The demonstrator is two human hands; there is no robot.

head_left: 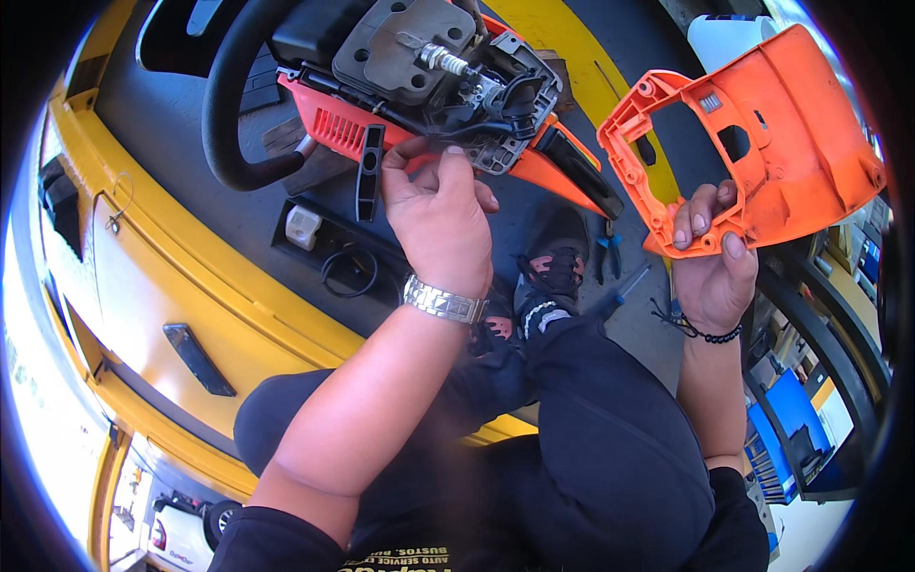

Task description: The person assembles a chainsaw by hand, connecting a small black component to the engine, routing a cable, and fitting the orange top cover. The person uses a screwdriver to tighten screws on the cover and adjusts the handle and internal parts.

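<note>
At upper centre, the opened chainsaw body (429, 86) rests on a dark deck (162, 124), its spark plug (441, 61) exposed. The left hand (438, 214) pinches narrowly at its lower edge, steadying it. At upper right, the right hand (710, 257) grips the removed orange cover (762, 133), held aside.

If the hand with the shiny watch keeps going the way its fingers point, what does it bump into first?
Probably the chainsaw's open engine body. The left hand points up at it, fingers already at its orange lower edge, though depth is hard to judge.
</note>
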